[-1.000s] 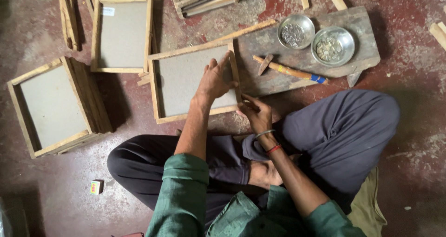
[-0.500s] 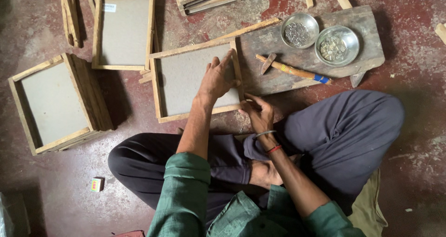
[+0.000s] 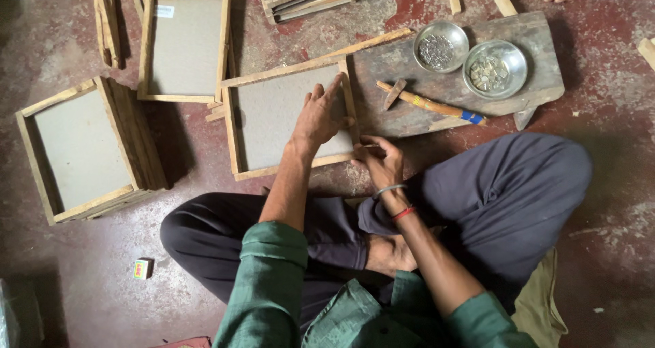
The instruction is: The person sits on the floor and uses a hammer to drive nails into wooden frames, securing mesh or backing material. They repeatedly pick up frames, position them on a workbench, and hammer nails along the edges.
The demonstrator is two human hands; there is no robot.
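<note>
Pressing flat on rough wooden frame, left hand

hammer | two metal bowls | wooden board | small matchbox

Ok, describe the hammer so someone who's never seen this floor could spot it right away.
Find the dark wooden board lying on the red floor beyond the person's knee. Two round metal bowls sit on it, and the hammer lies just below them, nearer the person. It is the only tool there: a pale wooden handle with a blue band at one end and a small head at the other.
</note>
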